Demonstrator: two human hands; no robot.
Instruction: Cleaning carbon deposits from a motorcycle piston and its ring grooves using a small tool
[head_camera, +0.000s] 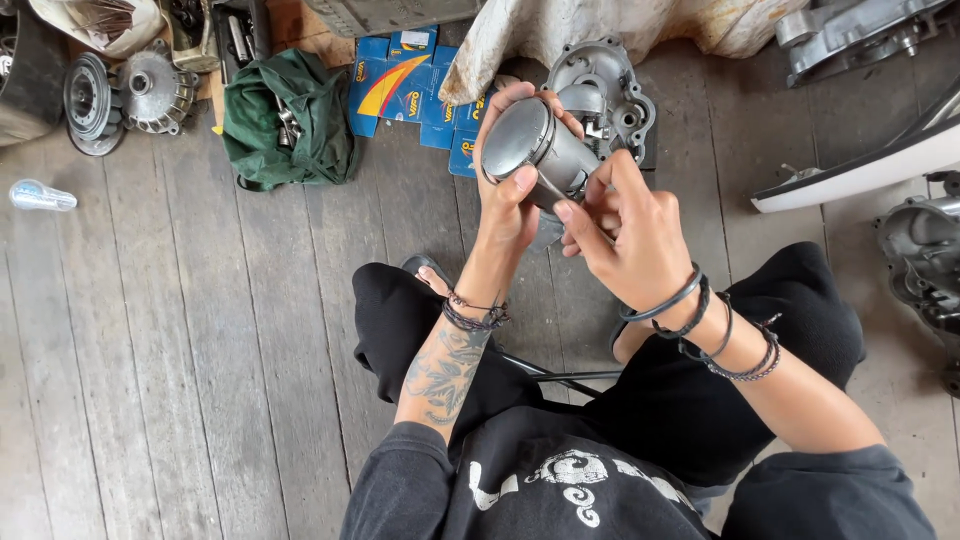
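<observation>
Person seated on grey wooden floor planks (180, 380), black top and black trousers, knees apart, view straight down onto both forearms.

Left hand (510, 190): tattooed forearm, braided cords at wrist. Fingers curl over the top of a grey metal piston (540, 150), thumb pressed on its lower edge; grip closed on the piston. Flat round crown faces the camera and tilts left; skirt points away to the right.

Right hand (625, 225): several black bands at wrist. Fingers bent and pinched against the skirt end of the piston, index finger stretched along its underside. Hand touches the piston; what the fingertips pinch there is too small to tell.

Piston held in the air above the gap between the knees, clear of the floor.

Just beyond the hands: cast aluminium engine cover (605, 95) lying on the floor, partly hidden by the piston. Beside it, left: blue cardboard boxes (400, 85) laid flat in a cluster. Further left: crumpled green cloth bag (290, 120) with metal parts showing inside.

Far left: round finned metal parts (130, 95); clear bulb-shaped object (40, 196) alone on the planks. Far right: white body panel (870, 170), grey engine casing (925, 250).
</observation>
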